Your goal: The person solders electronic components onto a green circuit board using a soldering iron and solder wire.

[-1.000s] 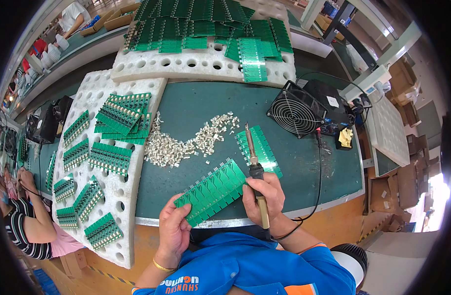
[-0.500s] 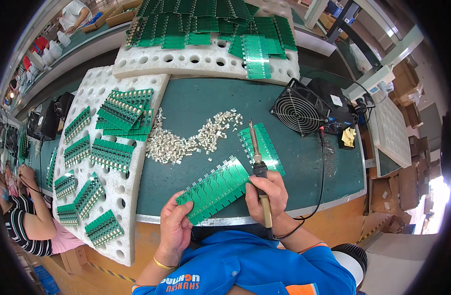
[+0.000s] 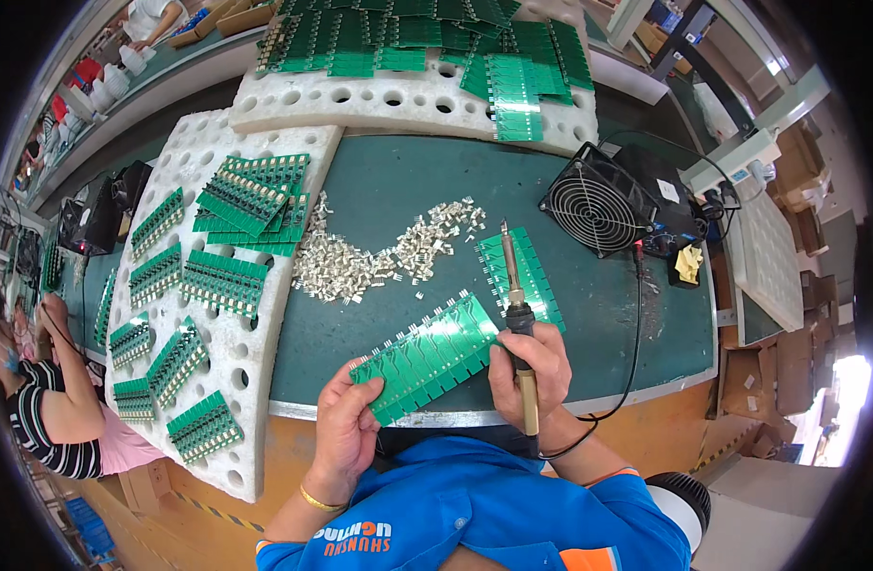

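My left hand (image 3: 349,419) pinches the left end of a green circuit board panel (image 3: 427,362), held tilted above the table's front edge. Small white connectors stick out along the panel's upper edge. A soldering iron (image 3: 518,314) is gripped in my right hand (image 3: 536,373), its tip pointing away from me and clear of the held panel. My right fingers are close to the panel's right end; whether they touch it I cannot tell. Beyond the iron, a second green panel (image 3: 541,281) lies on the table. A pile of small white connectors (image 3: 346,269) spreads over the green mat.
Populated boards (image 3: 225,282) lie on a white foam sheet (image 3: 294,205) at left. More panels (image 3: 389,52) cover another foam sheet at the back. A black fan (image 3: 598,202) and a soldering station (image 3: 660,200) stand at right, the iron's cord (image 3: 636,352) hanging nearby. Another person (image 3: 60,409) sits at far left.
The whole view has shifted slightly, so the table's contents appear a little higher and further right. My hands keep the same grips on the panel and the soldering iron.
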Demonstrator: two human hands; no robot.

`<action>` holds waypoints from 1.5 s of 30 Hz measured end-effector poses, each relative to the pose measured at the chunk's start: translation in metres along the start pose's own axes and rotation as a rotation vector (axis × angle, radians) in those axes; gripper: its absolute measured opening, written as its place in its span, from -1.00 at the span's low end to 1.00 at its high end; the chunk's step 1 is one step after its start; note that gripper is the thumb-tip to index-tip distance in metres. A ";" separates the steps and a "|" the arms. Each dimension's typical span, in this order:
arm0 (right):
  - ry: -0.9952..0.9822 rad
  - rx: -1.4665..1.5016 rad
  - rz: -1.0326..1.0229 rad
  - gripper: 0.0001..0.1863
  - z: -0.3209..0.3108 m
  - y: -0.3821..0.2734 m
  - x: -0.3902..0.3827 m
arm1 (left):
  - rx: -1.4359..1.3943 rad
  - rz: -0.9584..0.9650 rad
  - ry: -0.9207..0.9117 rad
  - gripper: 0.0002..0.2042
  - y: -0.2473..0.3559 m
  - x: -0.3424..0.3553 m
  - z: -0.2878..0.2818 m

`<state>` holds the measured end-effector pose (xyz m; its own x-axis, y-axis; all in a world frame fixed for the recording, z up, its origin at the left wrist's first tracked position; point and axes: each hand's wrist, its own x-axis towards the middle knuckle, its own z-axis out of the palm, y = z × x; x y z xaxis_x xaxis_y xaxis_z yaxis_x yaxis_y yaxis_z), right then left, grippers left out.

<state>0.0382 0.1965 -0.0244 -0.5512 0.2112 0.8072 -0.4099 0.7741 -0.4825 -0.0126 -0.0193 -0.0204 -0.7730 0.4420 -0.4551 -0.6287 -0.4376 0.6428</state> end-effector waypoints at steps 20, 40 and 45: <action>-0.048 -0.030 0.022 -0.55 -0.006 -0.003 -0.001 | -0.001 -0.052 0.019 -0.81 0.003 0.001 0.005; -0.050 -0.020 0.021 -0.57 -0.006 -0.001 -0.006 | -0.040 -0.039 0.022 -0.72 0.001 0.000 -0.001; -0.059 -0.026 0.021 -0.56 -0.006 -0.002 -0.005 | -0.064 -0.029 -0.008 -0.71 0.002 0.000 -0.005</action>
<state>0.0456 0.1977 -0.0256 -0.6013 0.1928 0.7754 -0.3796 0.7850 -0.4896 -0.0141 -0.0239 -0.0224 -0.7536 0.4615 -0.4680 -0.6554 -0.4739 0.5881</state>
